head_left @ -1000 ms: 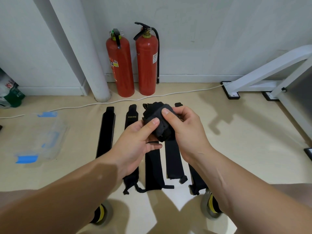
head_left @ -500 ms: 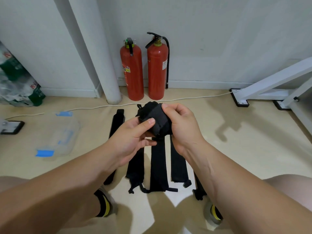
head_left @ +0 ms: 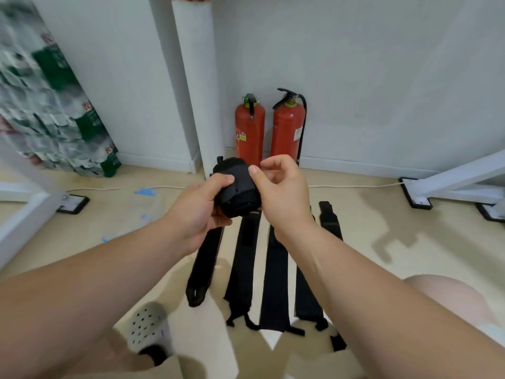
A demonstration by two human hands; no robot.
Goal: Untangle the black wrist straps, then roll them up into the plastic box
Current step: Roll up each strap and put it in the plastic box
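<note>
The rolled strap (head_left: 237,187) is held up in front of the chest, above the far ends of the ones on the floor, with a grip on each side. The left hand (head_left: 202,206) cups it from the left and below, its thumb lying over the top. The right hand (head_left: 281,190) closes on the right side, its thumb pressing on the upper edge and its fingers curled behind. The roll's axis runs roughly toward and away from the person, and a coiled end face shows at the near, lower side. That makes one roll, shared by two hands, neither of them free.

The plastic box cannot be made out. There are only blurred blue marks (head_left: 144,192) on the floor off to the left, beyond the left forearm. If the box sits there, the roll has to travel leftward and down, and the left hand is on the nearer side.

Below the hands, flat straps (head_left: 274,277) lie side by side on the floor, long axes running from the person toward the wall. Four are plain to see. A fifth seems to lie at the right, but the right forearm covers its middle, so that count is uncertain.

Two red fire extinguishers (head_left: 250,132) stand against the far wall, beside a white column (head_left: 195,77). One grey shoe (head_left: 147,326) shows near the floor's near edge.
</note>
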